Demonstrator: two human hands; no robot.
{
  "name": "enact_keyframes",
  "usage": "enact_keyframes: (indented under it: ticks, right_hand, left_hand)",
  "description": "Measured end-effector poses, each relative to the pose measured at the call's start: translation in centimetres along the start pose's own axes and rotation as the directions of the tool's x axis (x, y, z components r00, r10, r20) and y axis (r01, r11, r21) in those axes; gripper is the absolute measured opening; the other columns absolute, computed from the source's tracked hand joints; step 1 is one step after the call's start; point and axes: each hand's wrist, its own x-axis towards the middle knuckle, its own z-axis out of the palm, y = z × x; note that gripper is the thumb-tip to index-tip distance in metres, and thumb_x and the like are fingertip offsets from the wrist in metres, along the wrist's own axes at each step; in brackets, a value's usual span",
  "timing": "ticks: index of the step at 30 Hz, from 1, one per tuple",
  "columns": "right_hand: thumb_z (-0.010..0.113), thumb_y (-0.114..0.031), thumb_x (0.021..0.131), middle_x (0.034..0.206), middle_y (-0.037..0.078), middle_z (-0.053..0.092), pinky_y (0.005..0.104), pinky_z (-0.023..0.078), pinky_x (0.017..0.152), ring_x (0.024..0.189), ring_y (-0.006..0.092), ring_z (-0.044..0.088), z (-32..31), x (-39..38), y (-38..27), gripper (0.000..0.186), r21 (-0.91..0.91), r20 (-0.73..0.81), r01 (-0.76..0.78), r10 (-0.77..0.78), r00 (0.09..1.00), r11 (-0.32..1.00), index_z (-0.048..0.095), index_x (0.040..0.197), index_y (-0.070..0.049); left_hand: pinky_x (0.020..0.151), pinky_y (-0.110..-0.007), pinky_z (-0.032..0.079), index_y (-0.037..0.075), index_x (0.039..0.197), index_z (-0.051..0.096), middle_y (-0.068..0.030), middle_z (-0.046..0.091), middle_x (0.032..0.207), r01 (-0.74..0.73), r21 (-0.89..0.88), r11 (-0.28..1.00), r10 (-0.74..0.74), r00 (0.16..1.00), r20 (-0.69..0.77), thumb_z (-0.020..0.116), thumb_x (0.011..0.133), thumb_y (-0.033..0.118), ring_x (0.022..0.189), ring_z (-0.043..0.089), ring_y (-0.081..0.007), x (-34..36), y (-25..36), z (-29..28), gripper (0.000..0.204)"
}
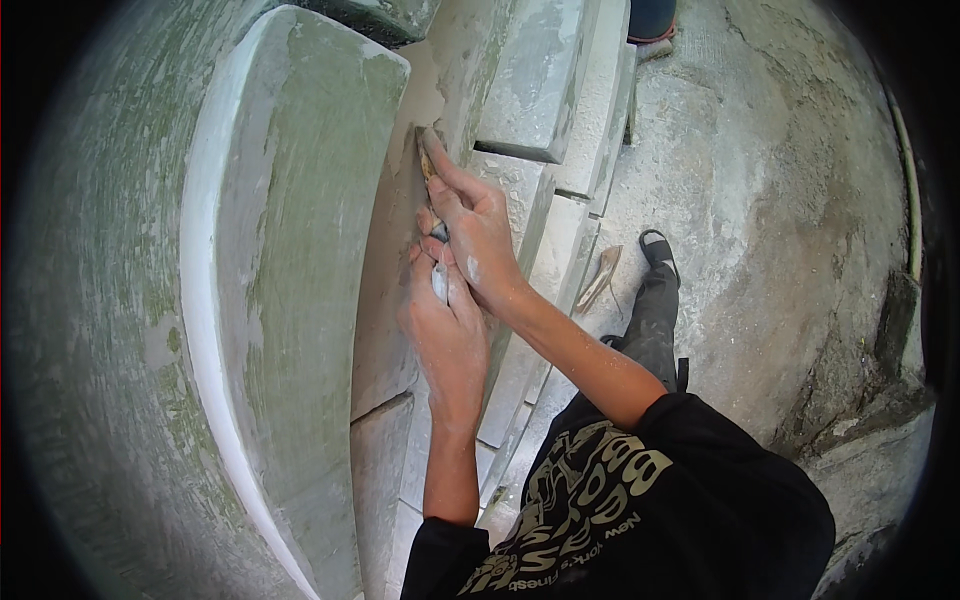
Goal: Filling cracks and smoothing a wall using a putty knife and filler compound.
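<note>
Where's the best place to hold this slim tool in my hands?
Probably the middle and pale rear part, coming from your body's side: the slim tool points away from you, its dark tip at the brownish surface. Your right hand and left hand hide some of its shape.

Slim tool [440, 231], dark-tipped, gripped, partly covered

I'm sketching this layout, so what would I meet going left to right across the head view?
Streaked green-grey surface → curved green slab with a white edge → left hand and right hand, close together → brown scrap on the ground → dark sandal → thin pale pipe-like strip.
</note>
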Motion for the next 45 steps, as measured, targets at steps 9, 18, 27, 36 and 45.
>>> enact_keyframes:
  ticks: [9,18,27,36,45]
  right_hand:
    - [0.051,-0.009,0.105,0.082,-0.004,0.049,0.0223,0.043,0.058,0.067,0.008,0.049,0.1,-1.2,1.4,0.048,-0.069,-0.01,0.015,-0.016,1.0,0.997,0.044,0.152,-0.01]
    - [0.05,-0.007,0.105,0.082,-0.003,0.053,0.0226,0.042,0.053,0.065,0.0063,0.049,0.1,-1.4,1.2,0.047,-0.102,-0.002,-0.062,0.063,0.998,0.993,0.046,0.152,-0.011]
    - [0.05,-0.008,0.105,0.082,-0.002,0.053,0.0238,0.044,0.053,0.065,0.0068,0.049,0.1,0.3,0.4,0.045,-0.029,-0.01,-0.001,0.001,1.0,1.0,0.048,0.15,-0.009]
    - [0.05,-0.009,0.105,0.083,-0.002,0.053,0.0228,0.043,0.054,0.064,0.006,0.049,1.2,0.3,1.0,0.046,-0.096,-0.038,0.086,-0.09,0.995,0.992,0.046,0.151,-0.008]
    - [0.053,-0.018,0.106,0.114,0.004,0.056,0.0253,0.048,0.084,0.089,0.0093,0.053,-2.2,-7.7,1.9,0.07,-0.208,0.165,0.13,-0.097,0.982,0.969,0.012,0.162,-0.007]
  left_hand:
    - [0.088,-0.047,0.049,-0.012,0.124,0.057,-0.0342,0.063,0.119,-0.044,-0.061,0.997,0.041,0.998,-0.042,0.049,0.103,0.013,0.108,0.062,-0.0509,-1.7,0.0,-0.3,0.034]
    - [0.079,-0.042,0.05,-0.011,0.117,0.06,-0.0284,0.067,0.102,-0.041,-0.004,0.999,0.041,0.997,-0.061,0.048,0.105,0.013,0.091,0.067,-0.0404,-0.5,1.1,-0.2,0.029]
    - [0.082,-0.05,0.048,-0.011,0.125,0.056,-0.0337,0.065,0.112,0.002,-0.028,1.0,-0.003,1.0,-0.025,0.049,0.1,0.008,0.1,0.063,-0.0507,-0.6,1.6,-0.6,0.032]
    - [0.081,-0.039,0.05,-0.009,0.122,0.06,-0.0287,0.067,0.108,0.045,0.039,0.998,-0.045,0.999,-0.015,0.047,0.105,0.013,0.09,0.066,-0.0396,-0.1,1.1,-1.3,0.031]
    - [0.079,-0.036,0.048,-0.006,0.125,0.058,-0.0141,0.066,0.099,0.364,-0.406,0.838,-0.339,0.931,0.136,0.045,0.109,0.033,0.09,0.063,-0.0214,-6.9,0.5,-1.8,0.045]
